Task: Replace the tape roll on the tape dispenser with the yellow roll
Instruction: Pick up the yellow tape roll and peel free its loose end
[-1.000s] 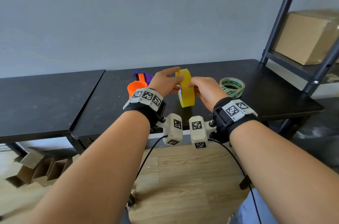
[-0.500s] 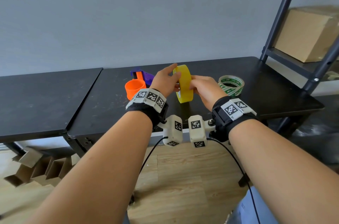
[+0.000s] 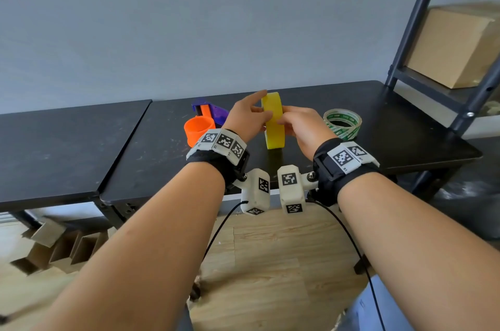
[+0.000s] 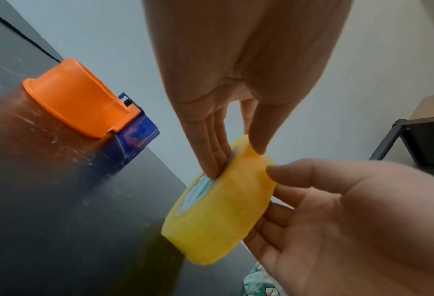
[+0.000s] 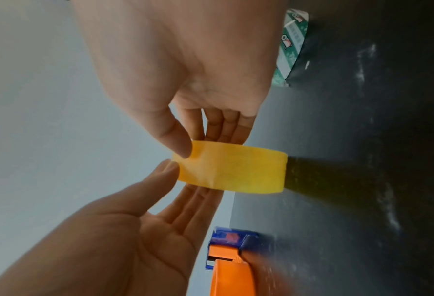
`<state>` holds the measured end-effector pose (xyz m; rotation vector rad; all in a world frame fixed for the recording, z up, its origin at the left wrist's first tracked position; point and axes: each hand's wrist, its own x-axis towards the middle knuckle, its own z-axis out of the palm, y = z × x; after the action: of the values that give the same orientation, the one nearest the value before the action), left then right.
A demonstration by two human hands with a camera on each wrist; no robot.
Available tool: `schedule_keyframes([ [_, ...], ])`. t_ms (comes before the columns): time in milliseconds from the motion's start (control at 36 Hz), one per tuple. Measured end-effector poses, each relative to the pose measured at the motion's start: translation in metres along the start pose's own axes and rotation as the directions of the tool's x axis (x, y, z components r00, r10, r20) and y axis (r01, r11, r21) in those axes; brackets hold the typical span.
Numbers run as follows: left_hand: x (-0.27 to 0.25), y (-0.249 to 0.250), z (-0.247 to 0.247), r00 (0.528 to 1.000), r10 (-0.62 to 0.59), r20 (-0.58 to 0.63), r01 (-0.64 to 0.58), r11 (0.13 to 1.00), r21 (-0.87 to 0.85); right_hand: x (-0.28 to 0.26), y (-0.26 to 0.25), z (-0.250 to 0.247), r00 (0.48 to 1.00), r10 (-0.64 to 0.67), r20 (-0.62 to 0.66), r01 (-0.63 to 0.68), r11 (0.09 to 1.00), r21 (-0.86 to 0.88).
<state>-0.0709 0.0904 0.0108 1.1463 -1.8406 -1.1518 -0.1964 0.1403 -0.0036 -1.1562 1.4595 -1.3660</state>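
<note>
The head view looks forward and down from above and behind both wrists, fairly far back, taking in the black table (image 3: 405,125) beyond the fingers. The left wrist view looks along the left hand (image 4: 236,80) at its fingertips from very close. The right wrist view looks along the right hand (image 5: 185,66), equally close. All three views share the yellow roll (image 3: 274,122) between the fingers and the orange dispenser (image 4: 78,100) beside them.
</note>
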Motion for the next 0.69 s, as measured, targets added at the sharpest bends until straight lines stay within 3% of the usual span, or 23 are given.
schedule_keyframes([
  [222, 0.001, 0.006, -0.005, 0.999, -0.031, -0.042, 0.026, 0.994, -0.103, -0.002, -0.001, 0.002, 1.000, 0.023, 0.006, -0.023, 1.000, 0.003],
  [472, 0.001, 0.004, -0.013, 0.984, -0.128, -0.121, 0.077, 0.931, -0.357, -0.012, -0.003, 0.003, 1.000, 0.006, -0.007, -0.006, 0.999, -0.051],
  [694, -0.009, 0.013, -0.012, 0.995, -0.049, -0.086, 0.037, 0.991, -0.131, -0.015, -0.009, 0.007, 0.996, 0.022, -0.086, -0.021, 1.000, 0.010],
])
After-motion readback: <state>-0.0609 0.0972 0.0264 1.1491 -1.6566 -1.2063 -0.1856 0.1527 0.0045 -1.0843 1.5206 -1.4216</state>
